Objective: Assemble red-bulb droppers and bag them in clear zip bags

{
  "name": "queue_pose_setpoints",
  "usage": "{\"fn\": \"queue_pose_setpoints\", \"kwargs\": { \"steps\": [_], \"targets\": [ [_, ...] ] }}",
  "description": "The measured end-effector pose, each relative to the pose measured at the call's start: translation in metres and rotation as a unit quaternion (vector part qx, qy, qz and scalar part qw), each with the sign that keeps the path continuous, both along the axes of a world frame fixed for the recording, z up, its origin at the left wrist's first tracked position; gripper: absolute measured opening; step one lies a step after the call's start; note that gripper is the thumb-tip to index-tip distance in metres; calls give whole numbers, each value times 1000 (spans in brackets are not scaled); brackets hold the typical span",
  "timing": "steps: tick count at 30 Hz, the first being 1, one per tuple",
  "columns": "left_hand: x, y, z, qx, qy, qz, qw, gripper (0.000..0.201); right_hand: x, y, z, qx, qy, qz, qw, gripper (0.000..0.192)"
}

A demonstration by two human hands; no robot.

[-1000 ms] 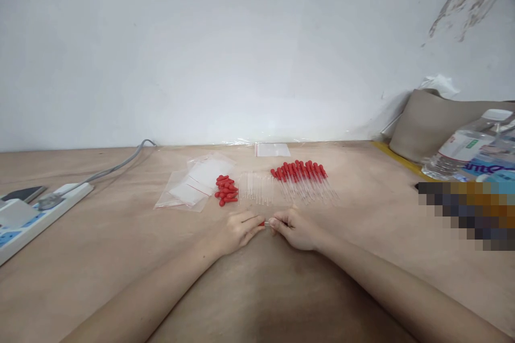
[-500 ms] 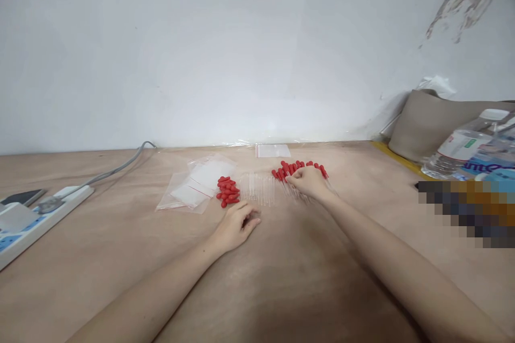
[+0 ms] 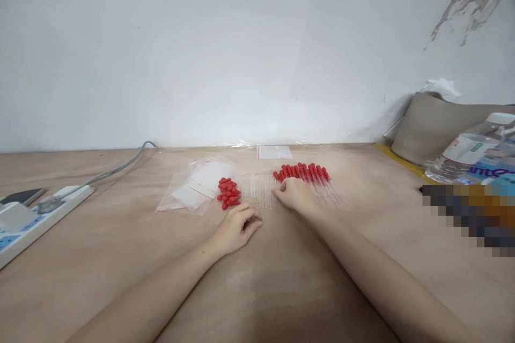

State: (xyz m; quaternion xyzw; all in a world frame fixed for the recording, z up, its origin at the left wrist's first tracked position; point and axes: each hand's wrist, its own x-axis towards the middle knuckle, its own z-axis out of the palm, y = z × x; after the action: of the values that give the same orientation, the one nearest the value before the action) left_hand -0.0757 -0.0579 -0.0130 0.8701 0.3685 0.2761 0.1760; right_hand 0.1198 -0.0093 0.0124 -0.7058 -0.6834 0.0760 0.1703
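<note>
The person is working at a bare wooden table point(image 3: 120, 257), both forearms lying flat on it. The right hand point(image 3: 295, 195) is reaching toward the row of clear glass tubes point(image 3: 259, 192) at about 12 o'clock from the body, fingertips point(image 3: 277, 189) touching the tubes' right edge; fingers are narrowly spread and I cannot tell whether a tube is pinched yet. The left hand point(image 3: 239, 225) is resting loosely curled on the wood, holding nothing visible, just at 6 o'clock of the pile of loose red rubber bulbs point(image 3: 228, 192). Finished droppers with red bulbs point(image 3: 308, 178) are lying fanned at 1 o'clock, just beyond the right hand. Judgement: glass tubes roll and chip, so taking one only, by its middle, with a light pinch seems best. Empty zip bags point(image 3: 193, 187) are lying at 11 o'clock.
</note>
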Motion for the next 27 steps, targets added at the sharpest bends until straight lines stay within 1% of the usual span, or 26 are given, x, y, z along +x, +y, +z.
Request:
{"fn": "queue_pose_setpoints", "kwargs": {
  "steps": [6,8,10,13,15,16,18,21,24,27],
  "targets": [
    [1,-2,-2,5,8,-4,1000,10,-11,10,-5,-50,1,-9,999,34],
    [1,-2,-2,26,7,2,1000,11,-12,12,-6,-62,8,-12,998,34],
    [-2,1,2,82,-1,39,996,11,-12,14,-6,-67,14,-15,998,32],
    [-12,16,15,185,-5,133,974,14,-12,14,-5,-68,26,-25,997,26],
    [-21,30,26,212,15,176,961,15,-11,12,-2,-66,40,-27,997,22],
    [-26,37,30,213,37,174,961,16,-10,10,0,-62,51,-24,996,22],
    [-33,50,35,198,70,151,966,16,-8,4,4,-49,80,-14,996,25],
    [-37,61,34,167,95,116,974,22,2,-11,7,-2,123,2,992,25],
    [-36,62,28,143,99,98,980,27,18,-30,2,56,134,22,989,19],
    [-34,57,25,130,92,90,983,29,36,-46,-8,97,120,35,987,17]
  ]
}}
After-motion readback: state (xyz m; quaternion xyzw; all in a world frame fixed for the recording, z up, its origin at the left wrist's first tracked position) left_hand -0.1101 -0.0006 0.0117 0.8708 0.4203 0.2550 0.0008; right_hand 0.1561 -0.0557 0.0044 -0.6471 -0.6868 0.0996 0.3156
